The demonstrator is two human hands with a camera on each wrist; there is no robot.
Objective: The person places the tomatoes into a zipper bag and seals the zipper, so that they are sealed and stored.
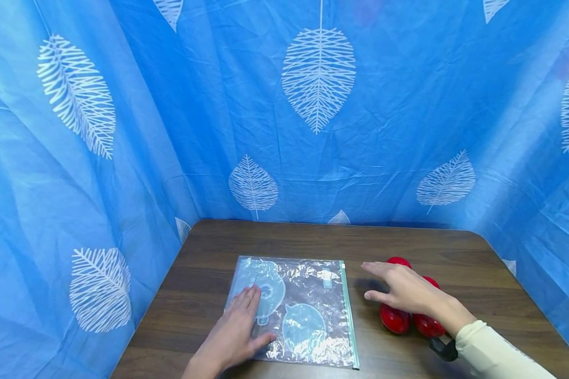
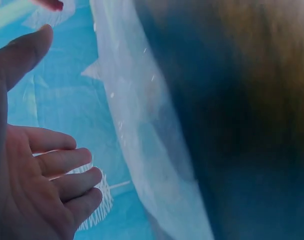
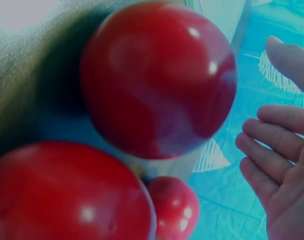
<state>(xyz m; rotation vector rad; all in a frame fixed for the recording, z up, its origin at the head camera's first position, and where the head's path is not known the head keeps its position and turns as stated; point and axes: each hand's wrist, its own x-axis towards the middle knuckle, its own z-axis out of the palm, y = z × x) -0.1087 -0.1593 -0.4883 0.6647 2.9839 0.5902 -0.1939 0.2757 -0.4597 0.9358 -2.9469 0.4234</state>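
Note:
A clear plastic zip bag [image 1: 332,310] with pale blue-green printed shapes lies flat on the table, its green zip edge to the right. Over the bag's left part is my left hand [image 1: 237,329], fingers extended and thumb spread; whether it presses the bag I cannot tell. My right hand [image 1: 405,287] hovers over several glossy round red fruits [image 1: 395,321], tomatoes or apples, partly covering them. Its fingers stretch out toward the left and hold nothing. In the right wrist view two large red fruits [image 3: 159,80] and a smaller-looking one stand beside the open palm [image 3: 292,185].
The dark wooden table [image 1: 199,263] has rounded far corners. A blue curtain [image 1: 379,105] with white leaf prints hangs behind it and along both sides. A black wrist-worn piece [image 1: 443,349] sits below the right wrist, close to the fruits.

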